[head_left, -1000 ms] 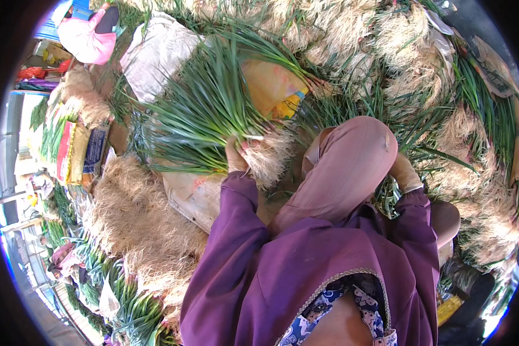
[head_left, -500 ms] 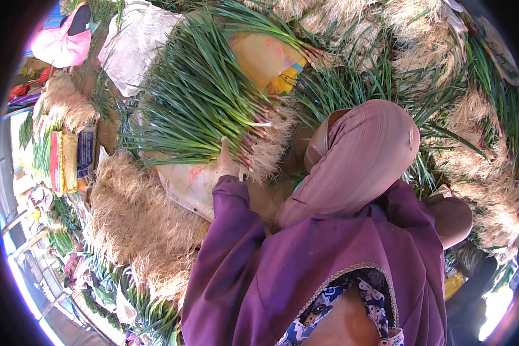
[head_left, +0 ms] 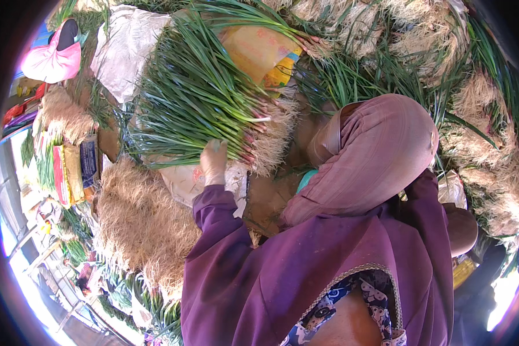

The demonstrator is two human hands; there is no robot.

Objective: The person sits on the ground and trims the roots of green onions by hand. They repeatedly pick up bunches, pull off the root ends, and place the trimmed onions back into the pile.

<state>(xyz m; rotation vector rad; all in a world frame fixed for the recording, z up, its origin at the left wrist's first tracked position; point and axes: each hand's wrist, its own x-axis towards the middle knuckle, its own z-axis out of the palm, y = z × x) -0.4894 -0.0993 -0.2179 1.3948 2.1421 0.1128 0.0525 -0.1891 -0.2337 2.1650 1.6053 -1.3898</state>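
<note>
A wide layer of spring onions (head_left: 196,98) lies fanned out on a sack, green leaves to the left and pale, hairy roots (head_left: 278,138) to the right. My left hand (head_left: 214,161) is at the near edge of this layer, its fingers curled in and closed on the lowest stalks. Beneath my wrist a pale sack (head_left: 181,187) shows. My right hand is hidden behind my raised knee (head_left: 380,144); only its purple sleeve (head_left: 424,190) can be seen.
A mass of dry roots (head_left: 141,219) lies at the near left. More onion bunches with roots (head_left: 478,155) are heaped at right. A white sack (head_left: 127,52) and a pink bundle (head_left: 52,60) are at the far left. A tan and yellow sack (head_left: 256,49) lies beyond the layer.
My left hand has moved left along the near edge, from the root ends toward the leaves, and its raised digit has curled in. My knee has shifted slightly right.
</note>
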